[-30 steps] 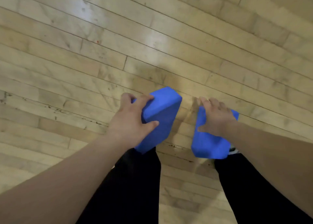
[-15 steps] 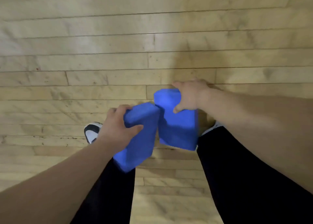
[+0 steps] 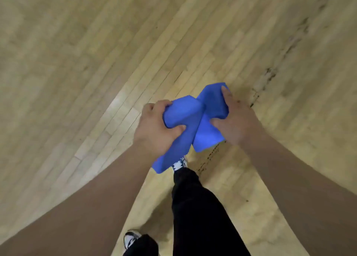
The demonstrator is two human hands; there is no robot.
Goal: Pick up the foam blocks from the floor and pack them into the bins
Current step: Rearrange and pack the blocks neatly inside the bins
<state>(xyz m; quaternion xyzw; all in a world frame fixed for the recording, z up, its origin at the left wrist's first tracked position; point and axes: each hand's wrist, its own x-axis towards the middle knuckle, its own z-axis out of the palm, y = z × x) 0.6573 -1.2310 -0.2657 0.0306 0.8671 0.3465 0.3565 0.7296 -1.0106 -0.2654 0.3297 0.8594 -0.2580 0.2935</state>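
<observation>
left fingers (image 3: pixel 160 104): curled round one blue foam block (image 3: pixel 183 116)
right fingers (image 3: pixel 225 93): gripping a second block (image 3: pixel 207 137)
blocks: touching, crossed, held above the wooden floor (image 3: pixel 77 72)
below: black trousers (image 3: pixel 197 207), white sneaker (image 3: pixel 179 163)

soft even light, motion blur, edges warped
</observation>
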